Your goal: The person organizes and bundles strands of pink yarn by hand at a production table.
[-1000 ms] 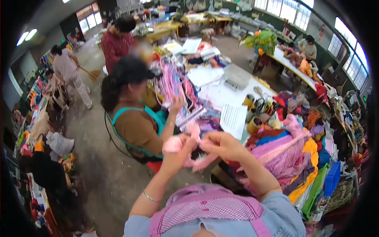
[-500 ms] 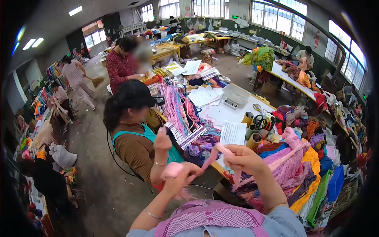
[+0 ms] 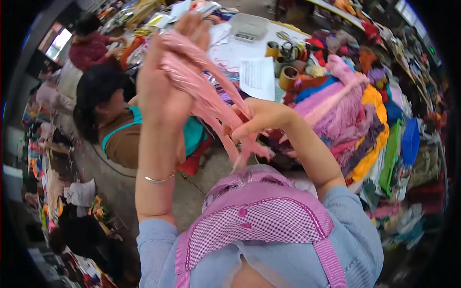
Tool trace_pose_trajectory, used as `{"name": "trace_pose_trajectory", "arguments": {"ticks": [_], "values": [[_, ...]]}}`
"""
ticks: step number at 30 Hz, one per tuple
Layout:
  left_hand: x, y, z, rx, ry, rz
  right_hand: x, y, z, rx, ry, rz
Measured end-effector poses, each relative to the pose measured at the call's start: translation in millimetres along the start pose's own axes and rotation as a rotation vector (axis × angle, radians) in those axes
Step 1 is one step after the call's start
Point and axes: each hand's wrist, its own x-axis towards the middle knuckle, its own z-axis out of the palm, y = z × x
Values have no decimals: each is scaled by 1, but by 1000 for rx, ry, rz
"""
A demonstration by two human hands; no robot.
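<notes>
My left hand [image 3: 165, 91] is raised upright, its fingers stretched upward and blurred. A skein of pink yarn [image 3: 204, 77] loops over that hand and is held there. From it the strands slant down to my right hand [image 3: 261, 120], which is closed around their lower part in front of my chest. Loose yarn ends hang below the right fingers. Behind the yarn, a seated person in a teal apron [image 3: 137, 117] is partly hidden by my left arm.
A white table [image 3: 230, 57] bears a printed sheet [image 3: 257, 77], a clear plastic tub [image 3: 249, 26], scissors [image 3: 283, 35] and cardboard tubes [image 3: 288, 77]. Heaped colourful yarn [image 3: 336, 105] lies at right, beside a green basket [image 3: 390, 158] and a blue box [image 3: 410, 140]. Another person [image 3: 91, 48] stands farther back.
The view has tipped downward. My left hand has risen and its fingers have straightened, with the yarn spread into a longer loop. My right hand has moved down and left, toward my chest.
</notes>
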Motion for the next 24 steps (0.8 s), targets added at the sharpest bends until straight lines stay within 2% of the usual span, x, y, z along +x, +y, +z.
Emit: {"name": "trace_pose_trajectory", "arguments": {"ticks": [1,2,3,4,5,6,8,9,12,13,15,17,20,21,22,23,24], "values": [[5,3,2,5,25,3,-13,-3,-4,150,47,-3],[12,9,-9,-66,-44,-35,-20,14,-17,145,32,12],[18,10,-13,18,-12,25,-28,33,-29,142,21,28],[29,21,-39,-156,-215,-122,-39,39,-30,175,96,-16],[33,22,-40,-77,-181,-99,-49,45,-37,180,125,47],[35,15,-31,69,-33,-3,-58,51,-46,187,150,107],[41,9,-38,79,-51,-26,-74,63,-55,227,239,132],[42,0,-31,144,44,16,-82,68,-61,244,276,130],[52,-16,-36,210,104,7,-109,78,-75,318,349,197],[56,-21,-38,226,114,14,-117,83,-76,271,436,187],[63,-28,-41,250,94,9,-132,87,-78,275,466,190],[66,-37,-43,223,80,-7,-147,86,-78,276,500,212],[78,-41,-75,-97,-18,-88,-163,90,-78,188,489,336],[77,-44,-83,-202,-18,-164,-168,112,-83,43,472,253],[77,-51,-101,-282,-170,-268,-170,130,-88,-107,451,169],[77,-56,-113,-361,-325,-368,-175,92,-75,-23,597,174],[63,-65,-103,-241,-210,-367,-182,97,-89,-212,856,214]]}}
